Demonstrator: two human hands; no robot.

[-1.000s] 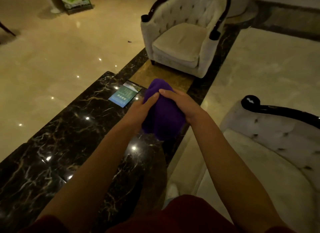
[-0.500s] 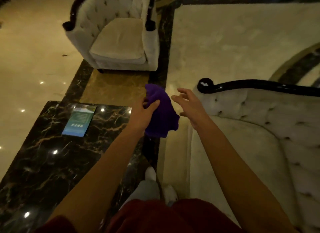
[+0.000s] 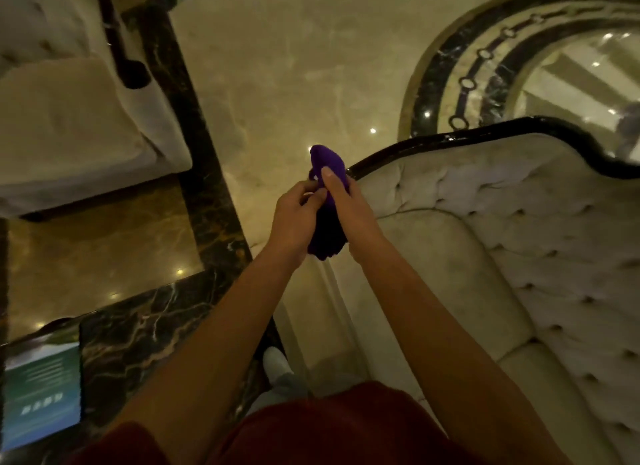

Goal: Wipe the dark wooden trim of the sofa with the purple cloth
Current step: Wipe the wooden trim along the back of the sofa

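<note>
The purple cloth [image 3: 328,201] is bunched up between both of my hands at the centre of the view. My left hand [image 3: 294,218] grips its left side, and my right hand [image 3: 349,205] lies over its right side with fingers on top. The cloth sits right at the near end of the dark wooden trim [image 3: 485,132], which curves along the top of the cream tufted sofa [image 3: 519,256] on the right. The end of the trim is hidden behind the cloth and my right hand; contact cannot be told.
A cream armchair [image 3: 69,118] with dark trim stands at the upper left. A black marble table [image 3: 138,343] with a blue-green card [image 3: 41,395] on it is at the lower left. Polished marble floor [image 3: 294,66] lies beyond. My white shoe [image 3: 275,360] shows below.
The view swung right toward the sofa. My right hand, off the cloth half a second ago, has closed on it again, and both hands carried the cloth up to the trim's end.
</note>
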